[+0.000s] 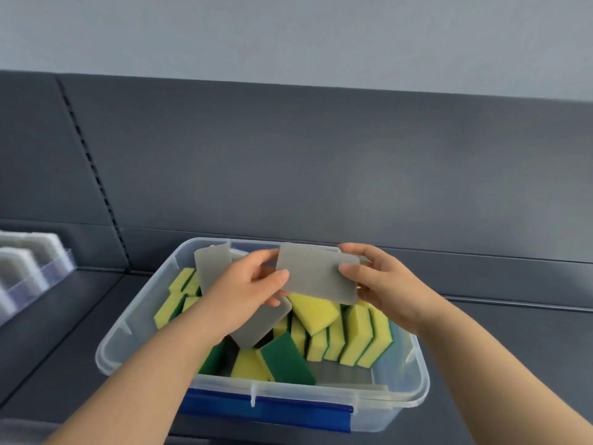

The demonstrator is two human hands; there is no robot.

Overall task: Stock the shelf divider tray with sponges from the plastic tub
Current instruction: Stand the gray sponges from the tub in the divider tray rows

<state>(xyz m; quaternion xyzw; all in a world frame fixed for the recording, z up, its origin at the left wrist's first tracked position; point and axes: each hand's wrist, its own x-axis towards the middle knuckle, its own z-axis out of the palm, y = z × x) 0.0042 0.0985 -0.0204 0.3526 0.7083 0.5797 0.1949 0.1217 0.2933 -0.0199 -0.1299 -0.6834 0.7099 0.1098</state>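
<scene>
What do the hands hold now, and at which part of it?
One flat grey sponge, above the plastic tub. The left hand pinches its left end, and the right hand pinches its right end.

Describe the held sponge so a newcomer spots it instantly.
Find the clear tub on the dark shelf. Over its far half, left hand and right hand pinch a flat grey sponge by its ends. The other grey ones sit lower, inside the tub.
</scene>
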